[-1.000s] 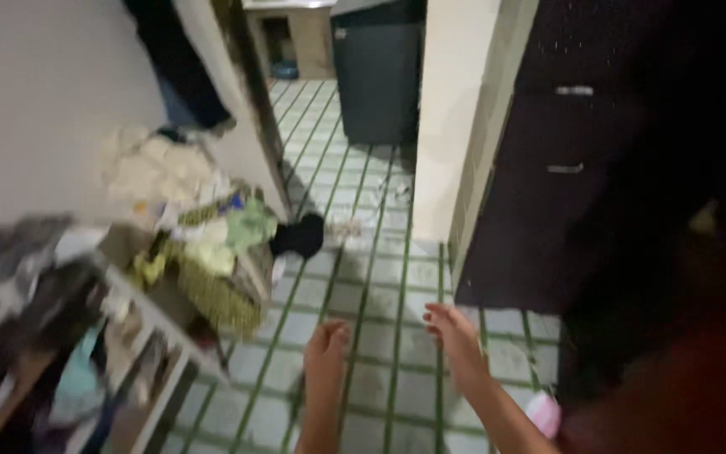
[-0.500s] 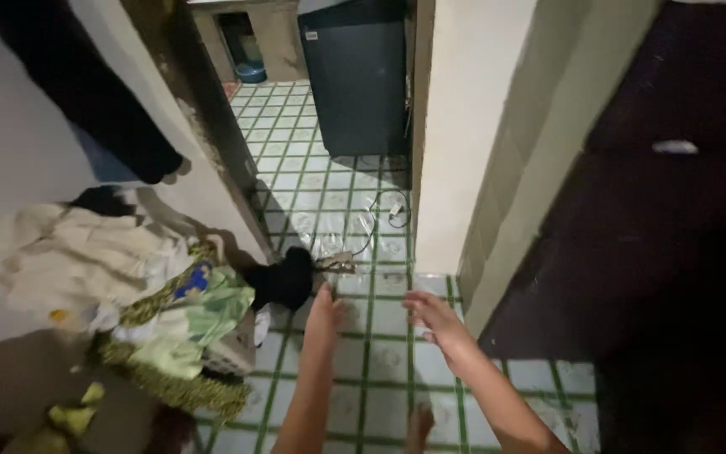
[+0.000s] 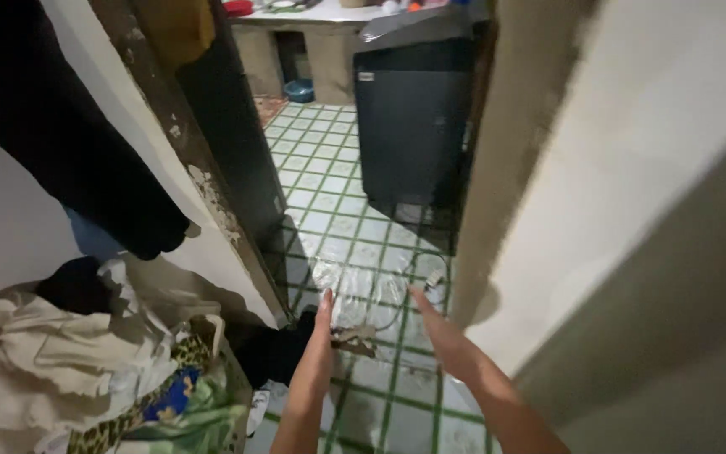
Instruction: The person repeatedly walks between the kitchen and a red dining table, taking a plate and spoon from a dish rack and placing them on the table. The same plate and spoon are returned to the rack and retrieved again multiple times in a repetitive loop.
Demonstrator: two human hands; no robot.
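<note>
My left hand (image 3: 319, 332) and my right hand (image 3: 440, 328) stretch forward over the green-lined tile floor (image 3: 329, 210), fingers straight and slightly apart, holding nothing. They hover just above a crumpled clear plastic sheet (image 3: 355, 290) lying on the tiles in the doorway. A white plug and cable (image 3: 432, 279) lie on the floor near my right fingertips. A black cloth (image 3: 272, 353) lies on the floor beside my left forearm.
A laundry heap (image 3: 69, 370) of cream, green and patterned clothes fills the lower left. Dark garments (image 3: 60, 134) hang on the left wall. A worn door frame (image 3: 203, 176) edges the doorway. Beyond stands a dark grey appliance (image 3: 413, 118) and a counter (image 3: 313, 17). A pale wall (image 3: 632, 168) rises on the right.
The view has advanced toward the doorway and tilted up. Both hands moved forward over the plastic sheet. The dark cabinet on the right has left the view.
</note>
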